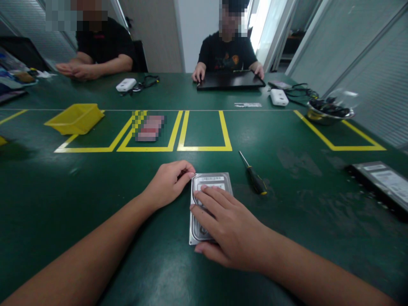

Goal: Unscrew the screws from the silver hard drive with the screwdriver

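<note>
One hard drive, beneath right fingers, left fingers at corner

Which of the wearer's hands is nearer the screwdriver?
Right. The right hand, on the hard drive, is just below-left of the screwdriver; the left hand is farther off, left of it.

From our head, we look forward and down across the green table, our hands close below, two people farther off.
</note>
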The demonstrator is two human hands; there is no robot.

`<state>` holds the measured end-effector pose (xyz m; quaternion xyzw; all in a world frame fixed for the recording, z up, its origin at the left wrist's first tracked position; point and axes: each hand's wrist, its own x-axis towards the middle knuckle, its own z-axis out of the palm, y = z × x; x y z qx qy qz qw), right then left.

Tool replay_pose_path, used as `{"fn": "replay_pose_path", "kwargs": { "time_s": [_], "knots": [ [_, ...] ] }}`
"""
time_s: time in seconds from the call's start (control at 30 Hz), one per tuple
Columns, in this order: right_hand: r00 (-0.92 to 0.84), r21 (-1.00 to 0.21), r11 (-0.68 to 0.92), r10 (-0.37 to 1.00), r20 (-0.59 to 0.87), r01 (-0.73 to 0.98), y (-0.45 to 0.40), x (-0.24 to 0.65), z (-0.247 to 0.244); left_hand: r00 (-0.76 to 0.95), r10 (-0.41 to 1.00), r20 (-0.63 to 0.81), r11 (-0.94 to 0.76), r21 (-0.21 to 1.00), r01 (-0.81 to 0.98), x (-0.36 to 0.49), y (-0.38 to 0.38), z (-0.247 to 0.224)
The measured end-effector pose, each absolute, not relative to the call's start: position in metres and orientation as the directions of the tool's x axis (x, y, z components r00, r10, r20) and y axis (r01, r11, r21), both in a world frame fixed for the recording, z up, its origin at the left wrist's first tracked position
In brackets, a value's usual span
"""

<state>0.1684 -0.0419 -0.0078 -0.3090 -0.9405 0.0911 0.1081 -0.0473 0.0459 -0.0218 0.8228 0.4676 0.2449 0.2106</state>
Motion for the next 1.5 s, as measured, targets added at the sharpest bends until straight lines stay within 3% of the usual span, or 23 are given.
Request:
{"fn": "replay_pose_path", "kwargs": {
  "time_s": [1.5],
  "knots": [
    [-0.79,-0.222,0.799,0.595,0.147,0.559,-0.0427,0.1686,-0.0094,0.441,0.869,0.222,-0.48,0.591,0.648,-0.0435,0.044,-0.0241]
  ]
}}
